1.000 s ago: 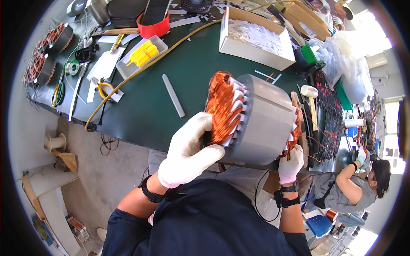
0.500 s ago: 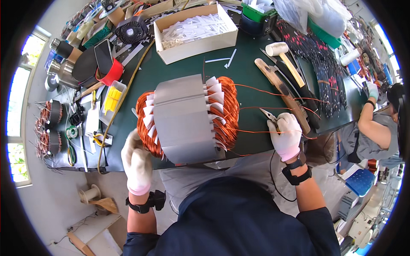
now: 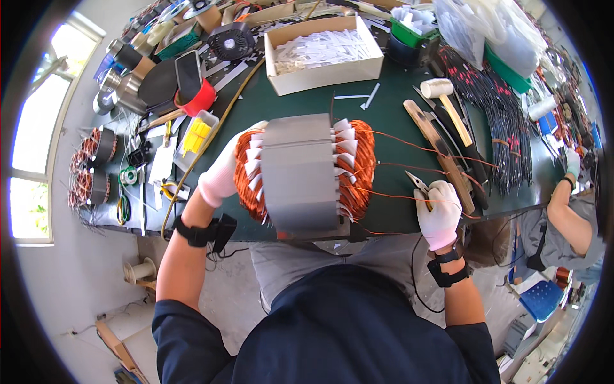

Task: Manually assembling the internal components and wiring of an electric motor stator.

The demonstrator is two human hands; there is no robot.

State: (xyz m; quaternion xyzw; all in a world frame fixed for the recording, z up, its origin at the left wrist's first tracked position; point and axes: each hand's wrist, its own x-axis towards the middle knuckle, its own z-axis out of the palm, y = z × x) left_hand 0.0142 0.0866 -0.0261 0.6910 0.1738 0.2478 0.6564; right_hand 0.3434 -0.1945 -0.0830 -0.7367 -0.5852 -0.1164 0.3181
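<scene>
A motor stator [image 3: 299,182] with a grey steel core lies on its side on the green bench. Orange copper windings bulge from both ends, with white insulation tabs along the core edges. My gloved left hand [image 3: 225,163] reaches around the left winding toward its far side; its fingers are mostly hidden behind the coil. To the right, my gloved right hand [image 3: 440,214] is closed around small pliers [image 3: 417,182], whose tips point up and left. Several loose copper leads [image 3: 409,139] run from the right winding toward and past that hand.
Behind the stator stands a carton [image 3: 325,77] of white strips. A mallet [image 3: 451,105] and a wooden bar [image 3: 441,153] lie to the right, near bundled black wires [image 3: 505,128]. At left are a yellow-filled tray [image 3: 197,136] and smaller wound cores [image 3: 99,182]. A co-worker [image 3: 566,217] is at far right.
My left hand has moved from the near left of the stator up and around its left winding. The right hand still holds the pliers. The whole view has shifted slightly.
</scene>
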